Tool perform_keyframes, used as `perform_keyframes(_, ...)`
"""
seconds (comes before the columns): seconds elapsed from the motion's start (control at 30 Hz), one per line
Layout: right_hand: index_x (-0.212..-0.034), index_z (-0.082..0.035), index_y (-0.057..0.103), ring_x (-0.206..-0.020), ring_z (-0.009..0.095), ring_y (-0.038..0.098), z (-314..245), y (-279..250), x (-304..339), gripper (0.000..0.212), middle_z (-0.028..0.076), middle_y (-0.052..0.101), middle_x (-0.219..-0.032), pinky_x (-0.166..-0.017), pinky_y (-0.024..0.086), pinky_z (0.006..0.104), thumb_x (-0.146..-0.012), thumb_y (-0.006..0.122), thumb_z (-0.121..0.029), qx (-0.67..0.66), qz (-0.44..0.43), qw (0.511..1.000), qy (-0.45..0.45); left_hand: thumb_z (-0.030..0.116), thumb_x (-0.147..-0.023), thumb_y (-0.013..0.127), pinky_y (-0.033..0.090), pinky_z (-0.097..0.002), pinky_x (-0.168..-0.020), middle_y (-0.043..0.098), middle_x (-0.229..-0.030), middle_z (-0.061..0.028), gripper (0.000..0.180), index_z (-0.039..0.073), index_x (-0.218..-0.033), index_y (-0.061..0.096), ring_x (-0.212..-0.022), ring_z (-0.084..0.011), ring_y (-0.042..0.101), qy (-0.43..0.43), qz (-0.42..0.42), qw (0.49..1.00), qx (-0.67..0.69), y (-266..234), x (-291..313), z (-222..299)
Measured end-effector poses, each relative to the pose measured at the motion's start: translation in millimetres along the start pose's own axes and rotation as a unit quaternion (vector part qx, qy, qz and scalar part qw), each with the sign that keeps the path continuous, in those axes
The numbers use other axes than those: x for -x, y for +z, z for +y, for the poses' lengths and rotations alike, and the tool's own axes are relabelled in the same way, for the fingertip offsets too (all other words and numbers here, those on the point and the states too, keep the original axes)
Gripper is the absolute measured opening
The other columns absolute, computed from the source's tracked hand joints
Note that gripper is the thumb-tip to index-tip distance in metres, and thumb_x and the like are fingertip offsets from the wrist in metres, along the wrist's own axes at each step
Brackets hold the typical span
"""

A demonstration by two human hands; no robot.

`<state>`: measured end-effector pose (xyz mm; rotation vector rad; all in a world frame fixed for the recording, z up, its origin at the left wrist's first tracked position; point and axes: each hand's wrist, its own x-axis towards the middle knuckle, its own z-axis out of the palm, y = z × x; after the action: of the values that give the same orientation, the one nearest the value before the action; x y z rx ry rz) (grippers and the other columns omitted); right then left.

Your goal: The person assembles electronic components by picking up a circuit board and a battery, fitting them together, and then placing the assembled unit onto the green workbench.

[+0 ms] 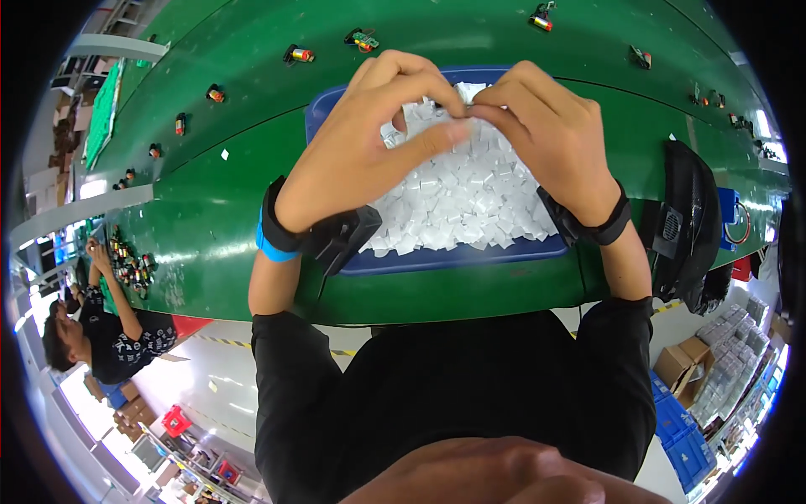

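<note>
My left hand (369, 139) and my right hand (554, 130) meet fingertip to fingertip above the far part of a shallow blue tray (457, 259). Small white square pieces (462, 206) lie heaped in the tray. The right thumb and forefinger are pinched together. Close against them, the left thumb and forefinger are closed too. Whatever sits between the fingertips is too small and too covered to name. Black straps with dark box-like devices circle both wrists, and a blue band shows on the left one.
Small battery-and-wire assemblies (300, 55) are spaced along the green table (252, 193). To the right are a black bag (693, 223) and a blue box (732, 220). A co-worker (101, 328) sits at the left by a pile of similar assemblies (130, 267).
</note>
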<state>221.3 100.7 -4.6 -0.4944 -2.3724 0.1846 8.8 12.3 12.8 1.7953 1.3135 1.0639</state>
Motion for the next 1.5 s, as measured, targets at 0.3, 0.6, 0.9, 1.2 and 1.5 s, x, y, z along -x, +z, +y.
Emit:
perform_keyframes(0.3,-0.088,-0.002,0.068,-0.065,0.020,0.066,-6,-7,-2,0.024,0.005,0.066,-0.084,-0.053,0.051,0.0249,-0.068,0.082,0.002,0.017,0.060,0.991,-0.121,0.026,-0.099,0.063,0.051,-0.0229,-0.063,0.066,-0.095,-0.0069,0.026,0.002,-0.109,0.063,-0.075,-0.0109,0.059,-0.164,0.047,0.963,0.207,-11,2,5)
perform_keyframes(0.6,-0.104,0.000,0.066,-0.077,0.019,0.069,-6,-14,-8,0.027,0.007,0.068,-0.090,-0.067,0.054,0.0261,-0.080,0.079,-0.003,-0.162,-0.023,0.985,0.051,0.018,-0.100,0.061,0.056,-0.0262,-0.061,0.070,-0.097,-0.0102,0.025,-0.002,-0.115,0.057,-0.077,-0.0123,0.064,-0.162,-0.029,0.951,0.263,1,5,1)
perform_keyframes(0.9,-0.104,0.001,0.065,-0.082,0.014,0.070,-6,-11,-2,0.020,0.006,0.070,-0.092,-0.069,0.055,0.0263,-0.088,0.074,-0.005,-0.279,-0.054,0.934,0.217,0.015,-0.101,0.058,0.056,-0.0269,-0.062,0.069,-0.097,-0.0107,0.029,0.004,-0.127,0.049,-0.078,-0.0113,0.063,-0.137,-0.014,0.961,0.240,11,5,4)
perform_keyframes(1.2,-0.101,0.000,0.066,-0.082,0.013,0.068,-3,-15,-2,0.017,0.005,0.070,-0.090,-0.068,0.054,0.0264,-0.087,0.074,-0.004,-0.244,-0.088,0.946,0.194,0.015,-0.101,0.058,0.057,-0.0268,-0.063,0.069,-0.097,-0.0107,0.029,0.002,-0.126,0.051,-0.078,-0.0109,0.062,-0.133,-0.024,0.962,0.238,11,5,-1)
perform_keyframes(1.5,-0.109,-0.003,0.066,-0.089,0.016,0.068,1,-27,-2,0.019,0.007,0.068,-0.107,-0.070,0.055,0.0271,-0.090,0.070,-0.005,-0.247,-0.079,0.956,0.139,0.015,-0.100,0.060,0.057,-0.0266,-0.063,0.069,-0.098,-0.0103,0.030,0.000,-0.125,0.055,-0.077,-0.0117,0.062,-0.125,0.028,0.972,0.198,7,4,-3)
